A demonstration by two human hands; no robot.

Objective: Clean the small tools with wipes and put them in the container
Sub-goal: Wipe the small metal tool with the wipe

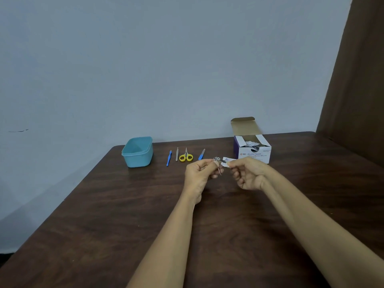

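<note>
My left hand (200, 173) pinches a small metal nail clipper (218, 161) above the table. Just to its right, my right hand (248, 173) pinches a white wipe (227, 161) that touches the clipper's end. Behind the hands, in a row on the table, lie a blue-handled tool (169, 158), a grey metal tool (176, 154), yellow-handled scissors (186, 156) and a nail file with a blue handle (201, 154). At the left end of that row stands an open light-blue container (137, 152) with nothing visible inside.
An open white and purple box of alcohol swabs (252, 149) stands at the back right, its lid flap up. The dark wooden table (104, 215) meets a pale wall at the back. A brown curtain (357, 80) hangs at the far right.
</note>
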